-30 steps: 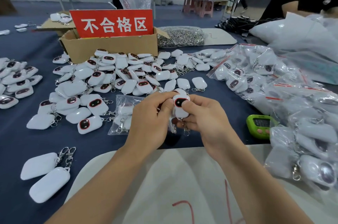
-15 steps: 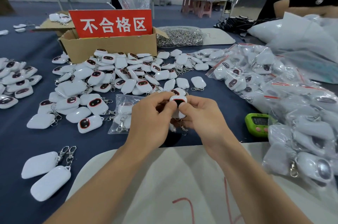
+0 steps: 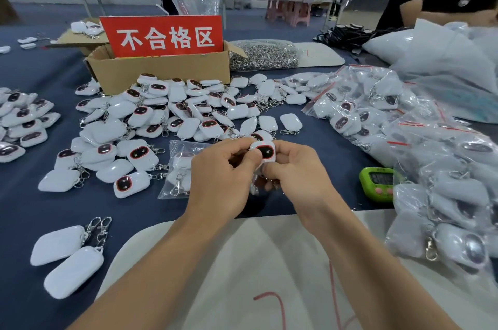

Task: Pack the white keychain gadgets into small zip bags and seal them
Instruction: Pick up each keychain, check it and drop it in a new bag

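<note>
Loose heap: unpacked white rounded plastic gadgets (image 3: 172, 114) with metal clasps are lying tangled on the dark blue cloth tabletop (image 3: 32, 208); a snagged clasp could be dragging neighbours off at the next pick.
Filled bag: a small clear plastic zip bag (image 3: 176, 168) with gadgets inside is lying just beside the left hand and partly behind it; a sideways sweep of the knuckles could be shoving it into the heap.
Left hand: the left hand (image 3: 221, 176) is curling its fingers and pinching the left edge of the held piece.
Held piece: a white rounded plastic keychain gadget (image 3: 265, 152) with a red-rimmed dark window is being held above the tabletop between both hands; clear film is showing beneath it, but I cannot tell whether it is already bagged.
Right hand: the right hand (image 3: 299, 170) is gripping its right side and underside, thumb below.
Likely trouble: the glossy shell could be slipping from the fingertips, or its clasp could be lodging in the bag's mouth and keeping the zip strip from closing.
Timer: a small green plastic timer (image 3: 377, 181) is sitting near the right hand, where a dropped piece could be knocking it.
Packed heap: bagged gadgets (image 3: 390, 119) are piling up on the right.
</note>
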A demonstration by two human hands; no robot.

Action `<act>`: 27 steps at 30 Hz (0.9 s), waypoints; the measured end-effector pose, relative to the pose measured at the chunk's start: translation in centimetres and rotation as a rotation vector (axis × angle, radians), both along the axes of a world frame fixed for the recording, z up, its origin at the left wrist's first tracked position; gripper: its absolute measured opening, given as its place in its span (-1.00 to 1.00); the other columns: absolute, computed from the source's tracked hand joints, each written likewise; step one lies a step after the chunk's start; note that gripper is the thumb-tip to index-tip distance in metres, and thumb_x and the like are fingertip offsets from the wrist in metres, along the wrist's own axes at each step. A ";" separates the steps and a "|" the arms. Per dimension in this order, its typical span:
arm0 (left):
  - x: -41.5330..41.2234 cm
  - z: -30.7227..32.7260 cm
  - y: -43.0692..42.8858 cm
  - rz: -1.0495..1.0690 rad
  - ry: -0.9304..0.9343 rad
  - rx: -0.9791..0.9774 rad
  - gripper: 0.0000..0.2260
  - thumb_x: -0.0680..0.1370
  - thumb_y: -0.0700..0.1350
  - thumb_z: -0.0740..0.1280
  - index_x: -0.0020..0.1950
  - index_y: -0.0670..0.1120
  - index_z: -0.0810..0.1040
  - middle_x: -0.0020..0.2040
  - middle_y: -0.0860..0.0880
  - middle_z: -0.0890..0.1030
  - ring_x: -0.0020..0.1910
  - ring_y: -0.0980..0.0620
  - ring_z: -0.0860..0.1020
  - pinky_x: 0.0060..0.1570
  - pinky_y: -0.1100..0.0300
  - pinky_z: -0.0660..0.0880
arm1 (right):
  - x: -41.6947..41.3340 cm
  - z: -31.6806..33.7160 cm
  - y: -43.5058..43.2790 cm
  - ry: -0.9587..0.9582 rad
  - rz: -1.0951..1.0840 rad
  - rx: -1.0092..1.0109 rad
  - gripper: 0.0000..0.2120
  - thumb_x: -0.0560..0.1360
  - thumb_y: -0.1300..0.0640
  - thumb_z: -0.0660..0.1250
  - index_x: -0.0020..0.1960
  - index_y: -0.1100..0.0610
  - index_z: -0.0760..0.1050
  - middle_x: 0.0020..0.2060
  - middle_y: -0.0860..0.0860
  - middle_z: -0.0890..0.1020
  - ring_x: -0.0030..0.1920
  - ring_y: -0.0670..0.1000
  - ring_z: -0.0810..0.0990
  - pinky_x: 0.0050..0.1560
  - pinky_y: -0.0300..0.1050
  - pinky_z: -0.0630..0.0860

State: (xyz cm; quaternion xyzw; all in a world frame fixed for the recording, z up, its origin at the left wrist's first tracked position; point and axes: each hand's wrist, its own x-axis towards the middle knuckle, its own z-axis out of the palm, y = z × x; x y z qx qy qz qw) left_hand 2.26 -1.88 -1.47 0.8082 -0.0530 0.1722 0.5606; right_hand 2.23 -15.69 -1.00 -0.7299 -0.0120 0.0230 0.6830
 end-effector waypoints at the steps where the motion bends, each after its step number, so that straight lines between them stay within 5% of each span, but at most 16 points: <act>1: 0.0 0.0 0.0 -0.002 -0.003 0.002 -0.84 0.47 0.02 0.37 -0.04 0.15 0.73 -0.16 0.21 0.70 -0.13 0.17 0.63 -0.03 0.14 0.56 | 0.0 0.0 0.0 0.005 -0.009 -0.006 -0.70 0.49 0.43 0.32 0.01 0.10 0.69 -0.30 0.07 0.72 -0.39 -0.05 0.56 -0.36 -0.27 0.50; 9: 0.0 -0.1 0.1 0.026 -0.037 0.027 -0.71 0.54 -0.08 0.49 0.02 0.36 0.62 -0.18 0.33 0.69 -0.14 0.25 0.67 0.05 0.06 0.62 | -0.1 0.2 -0.5 -0.069 -0.178 -0.032 -0.81 0.47 0.33 0.46 -0.08 0.05 0.70 -0.26 -0.03 0.75 -0.31 -0.16 0.65 -0.22 -0.34 0.52; 15: 0.2 -0.6 0.0 0.068 -0.031 0.042 -0.75 0.47 -0.12 0.55 0.04 0.21 0.72 -0.13 0.33 0.69 -0.13 0.31 0.65 0.02 0.26 0.58 | 0.2 0.4 -1.2 -0.138 -0.319 -0.046 -0.74 0.43 0.39 0.48 -0.14 0.03 0.74 -0.21 -0.05 0.77 -0.10 0.01 0.75 0.01 -0.12 0.65; 20: 0.1 -0.8 0.1 0.071 -0.095 0.058 -0.76 0.45 -0.10 0.57 0.04 0.19 0.73 -0.12 0.34 0.68 -0.19 0.27 0.64 -0.05 0.25 0.57 | 0.1 0.3 -1.2 -0.241 -0.381 -0.184 -0.73 0.42 0.28 0.52 -0.17 -0.12 0.73 -0.28 -0.15 0.74 -0.21 -0.08 0.73 -0.08 -0.13 0.65; 24: 0.2 -0.7 0.0 0.045 -0.087 0.035 -0.80 0.49 -0.13 0.54 0.05 0.13 0.74 -0.10 0.30 0.70 -0.09 0.22 0.67 0.05 0.04 0.61 | 0.1 0.4 -1.3 -0.255 -0.362 -0.181 -0.76 0.42 0.28 0.53 -0.16 -0.08 0.75 -0.28 -0.12 0.75 -0.20 -0.01 0.74 -0.08 -0.10 0.67; 27: 0.2 -0.6 0.1 0.013 -0.087 0.047 -0.83 0.53 -0.09 0.51 0.06 0.16 0.73 -0.10 0.30 0.70 -0.07 0.24 0.67 0.08 0.07 0.61 | 0.0 0.7 -1.3 -0.212 -0.287 -0.077 -0.77 0.43 0.33 0.52 -0.14 0.00 0.75 -0.26 -0.08 0.76 -0.20 -0.02 0.74 -0.13 -0.19 0.63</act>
